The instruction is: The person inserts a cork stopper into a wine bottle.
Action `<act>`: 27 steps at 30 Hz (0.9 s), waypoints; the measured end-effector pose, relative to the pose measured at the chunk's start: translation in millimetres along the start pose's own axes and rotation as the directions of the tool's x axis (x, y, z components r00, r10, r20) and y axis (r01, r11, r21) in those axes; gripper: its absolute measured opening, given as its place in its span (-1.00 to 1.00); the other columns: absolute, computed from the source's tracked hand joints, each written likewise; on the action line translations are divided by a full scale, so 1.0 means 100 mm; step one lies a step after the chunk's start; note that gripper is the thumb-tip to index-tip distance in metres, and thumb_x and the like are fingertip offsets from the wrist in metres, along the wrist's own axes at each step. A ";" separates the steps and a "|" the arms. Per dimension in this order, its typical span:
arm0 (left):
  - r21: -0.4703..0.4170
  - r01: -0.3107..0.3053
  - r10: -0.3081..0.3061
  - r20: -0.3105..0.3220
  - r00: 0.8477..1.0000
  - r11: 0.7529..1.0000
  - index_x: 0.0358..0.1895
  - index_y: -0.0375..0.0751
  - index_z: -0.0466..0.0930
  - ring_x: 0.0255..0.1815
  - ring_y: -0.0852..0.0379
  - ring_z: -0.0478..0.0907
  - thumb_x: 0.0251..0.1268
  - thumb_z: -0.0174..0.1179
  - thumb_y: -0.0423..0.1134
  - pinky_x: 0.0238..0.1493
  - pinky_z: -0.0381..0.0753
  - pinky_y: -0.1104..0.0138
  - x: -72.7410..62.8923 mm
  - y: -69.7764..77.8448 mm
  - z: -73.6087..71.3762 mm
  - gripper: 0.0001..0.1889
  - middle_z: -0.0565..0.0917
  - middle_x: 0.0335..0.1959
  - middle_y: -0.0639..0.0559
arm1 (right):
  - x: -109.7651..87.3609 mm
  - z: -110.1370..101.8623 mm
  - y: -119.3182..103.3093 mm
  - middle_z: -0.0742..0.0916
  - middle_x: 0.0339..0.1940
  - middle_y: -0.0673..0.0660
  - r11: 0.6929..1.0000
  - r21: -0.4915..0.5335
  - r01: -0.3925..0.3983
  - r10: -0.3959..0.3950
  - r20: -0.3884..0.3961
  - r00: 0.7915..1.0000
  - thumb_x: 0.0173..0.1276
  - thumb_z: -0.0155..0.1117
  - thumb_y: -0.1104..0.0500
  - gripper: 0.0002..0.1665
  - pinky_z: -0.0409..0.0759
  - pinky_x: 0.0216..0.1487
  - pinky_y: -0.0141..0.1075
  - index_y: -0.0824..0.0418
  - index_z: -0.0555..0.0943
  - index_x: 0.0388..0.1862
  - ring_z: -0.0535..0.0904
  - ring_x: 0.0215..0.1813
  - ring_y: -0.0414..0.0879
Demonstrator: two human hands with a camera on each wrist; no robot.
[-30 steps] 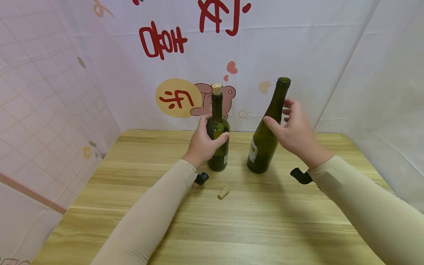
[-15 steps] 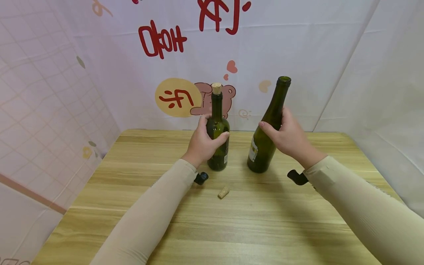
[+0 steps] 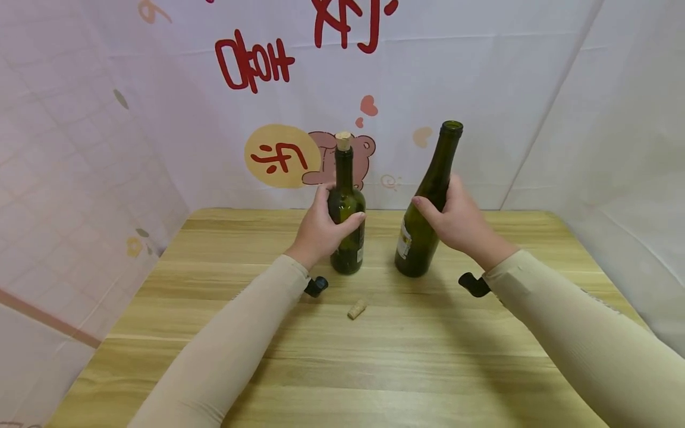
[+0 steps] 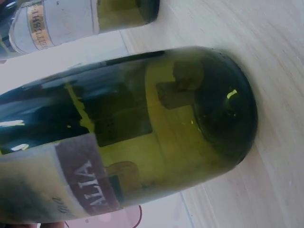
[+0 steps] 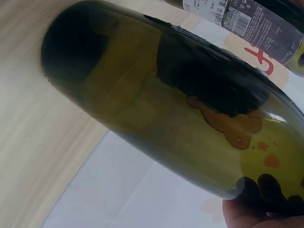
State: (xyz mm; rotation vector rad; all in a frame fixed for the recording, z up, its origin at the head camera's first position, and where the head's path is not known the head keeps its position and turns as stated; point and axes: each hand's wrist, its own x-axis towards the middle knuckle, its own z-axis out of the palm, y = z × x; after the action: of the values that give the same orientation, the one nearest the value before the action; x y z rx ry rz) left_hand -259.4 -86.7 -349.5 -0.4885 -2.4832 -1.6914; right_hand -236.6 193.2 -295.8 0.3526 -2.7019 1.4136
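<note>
Two dark green glass wine bottles stand side by side on the table. My left hand (image 3: 323, 227) grips the left bottle (image 3: 346, 205) round its shoulder, thumb across the front. A cork (image 3: 343, 141) sits in that bottle's mouth, partly sticking out. Round the upper body of the taller right bottle (image 3: 423, 232), my right hand (image 3: 462, 220) has its fingers wrapped; the mouth of this one has no cork. In the right wrist view some fingertips (image 5: 237, 209) show behind the glass. A loose cork (image 3: 357, 309) lies on its side in front of the left bottle.
The wooden table (image 3: 374, 368) ends at a white printed cloth backdrop (image 3: 471, 71) close behind the bottles. Cloth also hangs at the left and right. A black wrist mount (image 3: 474, 284) juts below the right wrist, another mount (image 3: 316, 286) below the left.
My right hand has slid down slightly and closed its fingers round the right bottle, where before they were loosely spread. The left hand keeps its grip; the head view has shifted a little.
</note>
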 end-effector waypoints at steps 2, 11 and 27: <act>0.001 -0.001 0.001 0.009 1.000 1.000 0.50 0.10 0.14 0.16 0.02 0.66 0.33 0.40 0.20 0.32 0.59 -0.12 0.00 0.00 -0.01 -0.17 0.62 0.21 0.03 | 0.00 0.00 0.00 0.52 0.28 0.35 1.000 -0.003 -0.002 0.002 -0.003 1.000 0.60 0.17 -0.14 -0.23 0.61 0.27 0.26 0.33 0.13 0.44 0.60 0.30 0.24; -0.048 -0.012 0.013 0.023 1.000 0.999 0.57 0.15 0.02 0.25 0.01 0.61 0.31 0.43 0.18 0.40 0.54 -0.13 0.00 -0.01 -0.03 -0.07 0.50 0.32 0.00 | 0.00 0.01 0.00 0.51 0.29 0.37 1.000 -0.009 -0.022 0.022 -0.009 1.000 0.60 0.16 -0.17 -0.19 0.56 0.33 0.29 0.33 0.09 0.46 0.57 0.34 0.25; 0.136 -0.162 0.177 -0.113 0.978 0.977 0.64 -0.06 0.02 0.64 -0.01 0.21 0.32 0.44 0.15 0.61 0.27 -0.02 -0.12 0.10 -0.13 0.00 0.24 0.61 -0.07 | 0.00 0.02 0.01 0.53 0.23 0.36 1.000 -0.016 -0.012 0.011 -0.022 1.000 0.59 0.18 -0.13 -0.22 0.61 0.27 0.24 0.34 0.11 0.43 0.60 0.26 0.23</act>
State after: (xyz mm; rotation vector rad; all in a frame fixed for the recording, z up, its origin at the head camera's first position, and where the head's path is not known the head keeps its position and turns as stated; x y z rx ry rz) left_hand -246.1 -98.2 -339.2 -0.5466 -2.3667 -1.4456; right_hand -236.5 192.5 -297.8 0.3192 -2.7005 1.3893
